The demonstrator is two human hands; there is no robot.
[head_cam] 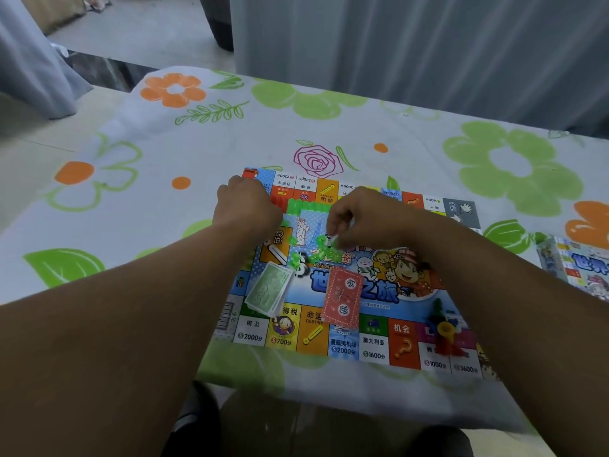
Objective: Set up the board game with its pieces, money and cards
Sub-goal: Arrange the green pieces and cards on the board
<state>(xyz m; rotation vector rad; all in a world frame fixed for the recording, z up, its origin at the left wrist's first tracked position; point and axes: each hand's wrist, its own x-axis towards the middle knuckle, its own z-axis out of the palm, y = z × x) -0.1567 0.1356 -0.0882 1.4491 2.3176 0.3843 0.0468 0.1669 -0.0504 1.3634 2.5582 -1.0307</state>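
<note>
The colourful game board [375, 351] lies flat on the table. A row of small green plastic houses [308, 206] stands near its far edge, and a few loose green houses [296, 257] lie at its middle. My left hand [245, 209] rests curled at the left end of the row; what it holds is hidden. My right hand [359, 217] hovers over the board's middle and pinches a small green house [331, 240] in its fingertips. A stack of green money [268, 288] and a stack of red cards [341, 300] lie on the board. Coloured pawns [443, 328] stand at the near right.
The table wears a white cloth with green and orange flowers [171, 89]. The game box [580, 270] sits at the right edge. Grey curtains [412, 44] hang behind the table, and the table's near edge is just below the board.
</note>
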